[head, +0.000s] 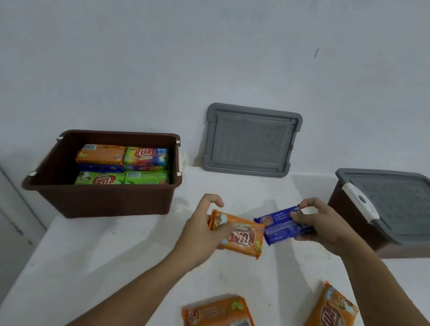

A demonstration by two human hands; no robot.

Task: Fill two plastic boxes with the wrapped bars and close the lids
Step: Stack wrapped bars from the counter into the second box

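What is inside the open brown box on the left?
The open brown box holds wrapped bars: orange, multicolored and green on top, blue below. Anything deeper is covered.

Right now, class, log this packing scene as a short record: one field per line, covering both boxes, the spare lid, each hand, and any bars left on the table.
open box: brown, partly filled with wrapped bars
closed box: grey lid on
loose lid: grey, leaning against the wall
left hand: holds an orange bar
right hand: holds a blue bar
loose bars: two orange, on the table near the front edge
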